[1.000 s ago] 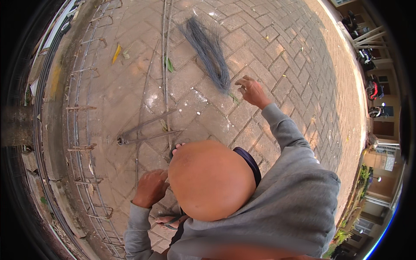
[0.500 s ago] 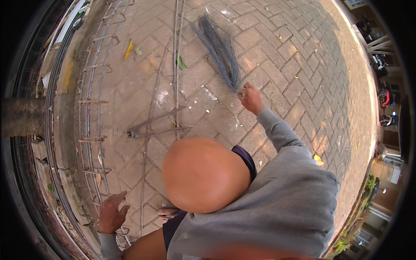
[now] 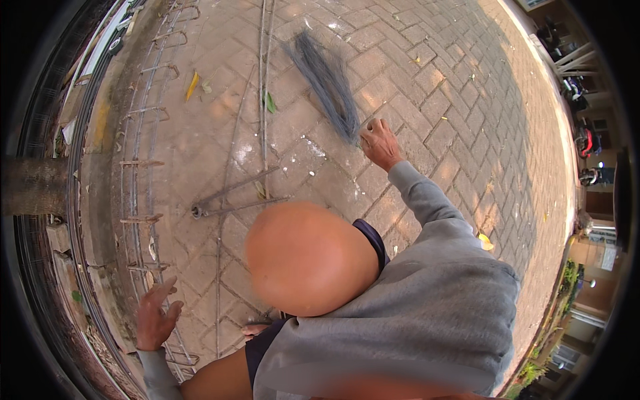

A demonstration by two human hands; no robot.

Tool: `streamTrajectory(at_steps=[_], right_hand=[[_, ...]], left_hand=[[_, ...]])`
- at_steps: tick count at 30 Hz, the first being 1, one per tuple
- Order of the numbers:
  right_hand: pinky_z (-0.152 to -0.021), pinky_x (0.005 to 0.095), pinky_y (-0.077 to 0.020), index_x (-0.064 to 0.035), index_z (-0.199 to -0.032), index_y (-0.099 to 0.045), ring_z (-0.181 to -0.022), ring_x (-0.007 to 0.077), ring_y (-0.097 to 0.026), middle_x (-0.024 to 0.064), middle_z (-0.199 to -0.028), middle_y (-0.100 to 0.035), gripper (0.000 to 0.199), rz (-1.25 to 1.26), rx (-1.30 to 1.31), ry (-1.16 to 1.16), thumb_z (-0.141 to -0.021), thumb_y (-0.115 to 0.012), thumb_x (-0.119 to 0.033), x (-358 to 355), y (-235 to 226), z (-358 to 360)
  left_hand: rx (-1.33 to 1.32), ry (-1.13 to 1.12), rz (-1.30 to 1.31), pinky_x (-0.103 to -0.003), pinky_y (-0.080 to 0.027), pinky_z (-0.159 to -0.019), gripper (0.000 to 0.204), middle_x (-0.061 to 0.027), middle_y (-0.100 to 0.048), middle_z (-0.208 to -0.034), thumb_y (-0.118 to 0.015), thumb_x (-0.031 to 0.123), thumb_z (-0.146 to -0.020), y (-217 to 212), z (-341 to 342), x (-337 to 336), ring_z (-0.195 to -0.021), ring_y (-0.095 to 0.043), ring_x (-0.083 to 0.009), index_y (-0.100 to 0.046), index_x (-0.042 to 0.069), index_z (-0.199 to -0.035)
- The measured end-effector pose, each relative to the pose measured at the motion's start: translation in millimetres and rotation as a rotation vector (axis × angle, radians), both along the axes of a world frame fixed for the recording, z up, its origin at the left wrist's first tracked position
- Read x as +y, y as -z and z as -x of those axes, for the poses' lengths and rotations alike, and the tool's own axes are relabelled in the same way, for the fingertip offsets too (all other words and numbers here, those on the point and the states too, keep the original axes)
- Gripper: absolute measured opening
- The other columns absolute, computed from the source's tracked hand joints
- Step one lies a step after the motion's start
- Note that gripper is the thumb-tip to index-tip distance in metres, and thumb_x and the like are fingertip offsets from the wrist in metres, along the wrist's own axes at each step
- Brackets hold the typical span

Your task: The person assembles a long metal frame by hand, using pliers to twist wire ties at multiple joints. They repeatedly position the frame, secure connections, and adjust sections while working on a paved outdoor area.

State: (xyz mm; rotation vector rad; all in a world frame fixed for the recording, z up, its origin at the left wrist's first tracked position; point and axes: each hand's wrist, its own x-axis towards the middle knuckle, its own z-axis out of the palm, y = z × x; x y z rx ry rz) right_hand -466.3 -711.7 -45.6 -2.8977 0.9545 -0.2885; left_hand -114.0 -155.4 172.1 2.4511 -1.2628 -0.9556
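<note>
Here's the right hand, reaching forward, fingers curled in at the near end of the wire bundle; whether they grip any strands, I can't tell. That grey bundle lies folded on the paving, running from the hand toward eleven o'clock, its loose ends fraying wide at the far tip. Over at nine o'clock from that hand, a pair of rods runs up the ground, a green leaf beside them. Down at seven, the bare knee, bent high. Four to five o'clock, a yellow leaf by the grey sleeve.

And at eight, the left hand: open, thumb apart, nothing in it, in front of the near end of the rebar cage, which stretches off to twelve. One o'clock from this hand, the pincers lie with handles spread.
</note>
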Motion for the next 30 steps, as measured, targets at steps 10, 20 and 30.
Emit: streamTrajectory(at_steps=[10,20,30], right_hand=[[-0.091,0.0449,-0.0523,-0.0097,-0.109,-0.079,-0.111,0.0318,-0.057,0.0116,-0.110,-0.057,0.026,-0.075,0.083,-0.041,-0.084,-0.078,-0.013,-19,5,-22],[-0.094,0.0446,-0.0483,-0.0094,-0.098,-0.081,-0.109,0.0308,-0.054,0.0095,-0.107,-0.057,0.016,-0.096,0.069,-0.021,-0.084,-0.083,-0.017,-27,17,-18],[-0.096,0.0457,-0.0487,-0.0092,-0.093,-0.080,-0.111,0.0330,-0.055,0.0108,-0.111,-0.058,0.011,-0.085,0.045,-0.090,-0.083,-0.077,-0.013,-25,12,-27]], left_hand=[[0.027,-0.077,0.099,-0.044,-0.054,-0.092,0.064,-0.0183,-0.074,-0.107,-0.079,-0.002,-0.075,-6,-2,14,-0.101,-0.071,-0.0359,-0.066,0.004,-0.138],[0.042,-0.080,0.093,-0.045,-0.054,-0.092,0.063,-0.0199,-0.074,-0.107,-0.080,-0.001,-0.076,-5,-7,11,-0.102,-0.071,-0.0380,-0.066,0.003,-0.137],[0.030,-0.106,0.089,-0.042,-0.054,-0.091,0.063,-0.0190,-0.074,-0.108,-0.080,-0.002,-0.077,-14,-5,10,-0.101,-0.071,-0.0348,-0.065,0.003,-0.138]])
